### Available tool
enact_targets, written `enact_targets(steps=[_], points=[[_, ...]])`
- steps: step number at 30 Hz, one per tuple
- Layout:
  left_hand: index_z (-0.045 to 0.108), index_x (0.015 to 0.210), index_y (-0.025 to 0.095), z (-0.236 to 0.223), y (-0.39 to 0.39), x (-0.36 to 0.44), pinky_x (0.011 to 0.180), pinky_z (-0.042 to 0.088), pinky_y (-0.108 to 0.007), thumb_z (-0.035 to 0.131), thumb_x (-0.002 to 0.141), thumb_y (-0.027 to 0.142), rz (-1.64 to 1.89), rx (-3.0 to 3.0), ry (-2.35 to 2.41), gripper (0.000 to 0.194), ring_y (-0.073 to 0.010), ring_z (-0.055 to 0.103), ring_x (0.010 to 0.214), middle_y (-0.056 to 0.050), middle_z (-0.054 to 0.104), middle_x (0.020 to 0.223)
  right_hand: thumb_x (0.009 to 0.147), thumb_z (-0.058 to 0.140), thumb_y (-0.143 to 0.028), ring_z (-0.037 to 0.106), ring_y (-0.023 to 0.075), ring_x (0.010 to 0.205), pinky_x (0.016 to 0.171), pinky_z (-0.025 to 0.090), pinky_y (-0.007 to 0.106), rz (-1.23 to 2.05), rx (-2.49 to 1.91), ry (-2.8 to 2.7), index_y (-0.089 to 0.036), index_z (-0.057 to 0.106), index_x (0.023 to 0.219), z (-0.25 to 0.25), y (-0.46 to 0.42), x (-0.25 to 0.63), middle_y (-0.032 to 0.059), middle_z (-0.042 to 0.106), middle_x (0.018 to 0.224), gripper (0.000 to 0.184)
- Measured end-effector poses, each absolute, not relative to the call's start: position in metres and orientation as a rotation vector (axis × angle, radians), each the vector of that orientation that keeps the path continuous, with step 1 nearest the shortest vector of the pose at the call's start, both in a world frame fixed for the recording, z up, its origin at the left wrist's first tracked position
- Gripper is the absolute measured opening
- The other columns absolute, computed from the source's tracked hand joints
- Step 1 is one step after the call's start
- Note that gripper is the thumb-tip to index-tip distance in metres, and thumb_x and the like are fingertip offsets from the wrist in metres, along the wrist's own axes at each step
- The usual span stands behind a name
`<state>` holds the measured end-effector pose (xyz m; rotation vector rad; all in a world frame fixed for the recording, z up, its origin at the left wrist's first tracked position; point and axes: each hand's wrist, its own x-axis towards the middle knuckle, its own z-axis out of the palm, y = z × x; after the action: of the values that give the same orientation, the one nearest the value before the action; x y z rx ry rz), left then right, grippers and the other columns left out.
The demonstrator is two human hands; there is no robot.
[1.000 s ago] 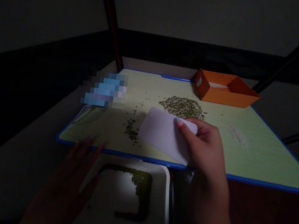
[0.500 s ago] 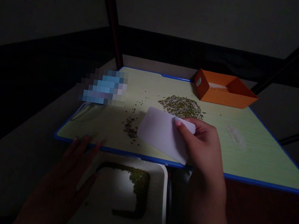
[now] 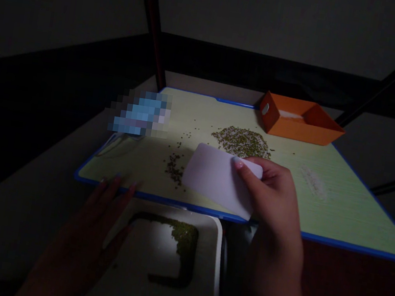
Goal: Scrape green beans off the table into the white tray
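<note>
My right hand (image 3: 272,194) is closed on a white flat scraper (image 3: 217,178), thumb on its near face. The scraper stands tilted over the pale green board (image 3: 343,214), its left edge beside a small scatter of dark grains (image 3: 175,168). Behind it spreads a larger patch of greenish grains (image 3: 243,142). My left hand (image 3: 84,235) is open, fingers spread, at the board's blue front edge and over the left side of a white tub (image 3: 214,269). Green grains (image 3: 186,247) lie along the sides of the tub's bottom.
An orange open box (image 3: 300,131) with something whitish inside stands at the board's back right. A streak of white grains (image 3: 314,183) lies on the right. Something blue and blurred out (image 3: 141,115) rests at the left edge. Dark poles (image 3: 151,22) rise behind the board.
The view has shifted slightly, so everything on the board appears a little farther right. Both hands keep about the same pose, and the scraper stays beside the dark grains.
</note>
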<state>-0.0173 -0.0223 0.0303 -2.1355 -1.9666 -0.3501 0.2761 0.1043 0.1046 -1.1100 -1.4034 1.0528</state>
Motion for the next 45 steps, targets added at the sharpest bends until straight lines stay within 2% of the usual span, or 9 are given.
enact_targets(steps=[4,12,20,27,33,41,45], points=[[0.017,0.152,0.037,0.033,-0.022,-0.015,0.103,0.056,-0.054,0.036,0.093,0.049,-0.364,-2.134,-1.921,0.064,-0.0320,0.035,0.149,-0.009,0.039,0.162,0.082,0.071,-0.040,0.046,0.0089,0.049,0.043,0.032,0.021,1.051,-1.094,-1.393,-0.019,0.069,0.068,0.105,0.106,0.273,-0.0036,0.056,0.059,0.025],[0.014,0.153,0.037,0.028,-0.023,-0.019,0.109,0.052,-0.055,0.037,0.093,0.049,-0.348,-2.139,-1.983,0.065,-0.0306,0.028,0.153,-0.007,0.030,0.166,0.078,0.073,-0.040,0.040,0.0074,0.047,0.039,0.027,0.020,1.089,-1.086,-1.408,-0.019,0.065,0.061,0.109,0.106,0.274,-0.0047,0.051,0.053,0.029],[0.015,0.152,0.038,0.027,-0.023,-0.019,0.110,0.051,-0.054,0.037,0.092,0.050,-0.340,-2.137,-1.998,0.065,-0.0306,0.029,0.153,-0.005,0.029,0.166,0.077,0.074,-0.042,0.040,0.0071,0.046,0.039,0.028,0.019,1.156,-1.062,-1.397,-0.018,0.067,0.063,0.108,0.107,0.273,-0.0045,0.052,0.053,0.029],[0.013,0.153,0.038,0.026,-0.023,-0.020,0.115,0.047,-0.053,0.039,0.092,0.049,-0.351,-2.150,-2.044,0.067,-0.0300,0.021,0.155,-0.002,0.021,0.169,0.079,0.072,-0.043,0.041,0.0076,0.048,0.042,0.029,0.020,1.148,-1.059,-1.438,-0.018,0.068,0.066,0.108,0.106,0.271,-0.0043,0.052,0.055,0.028],[0.015,0.152,0.039,0.027,-0.023,-0.019,0.113,0.049,-0.051,0.040,0.092,0.049,-0.350,-2.148,-2.018,0.067,-0.0300,0.027,0.153,-0.003,0.026,0.168,0.081,0.071,-0.041,0.041,0.0085,0.050,0.044,0.030,0.021,1.116,-1.096,-1.519,-0.018,0.068,0.072,0.108,0.107,0.270,-0.0044,0.052,0.057,0.025],[0.012,0.153,0.038,0.027,-0.023,-0.018,0.112,0.050,-0.051,0.038,0.093,0.048,-0.340,-2.136,-1.989,0.066,-0.0289,0.025,0.154,-0.003,0.026,0.168,0.083,0.068,-0.044,0.043,0.0088,0.051,0.046,0.031,0.023,1.177,-1.121,-1.538,-0.019,0.064,0.071,0.102,0.107,0.260,-0.0038,0.053,0.060,0.028],[0.013,0.153,0.039,0.028,-0.023,-0.018,0.111,0.051,-0.054,0.036,0.094,0.049,-0.359,-2.128,-1.991,0.064,-0.0302,0.029,0.152,-0.004,0.030,0.166,0.083,0.065,-0.041,0.044,0.0094,0.052,0.047,0.031,0.023,1.225,-1.109,-1.539,-0.019,0.062,0.069,0.100,0.105,0.250,-0.0033,0.054,0.059,0.027]])
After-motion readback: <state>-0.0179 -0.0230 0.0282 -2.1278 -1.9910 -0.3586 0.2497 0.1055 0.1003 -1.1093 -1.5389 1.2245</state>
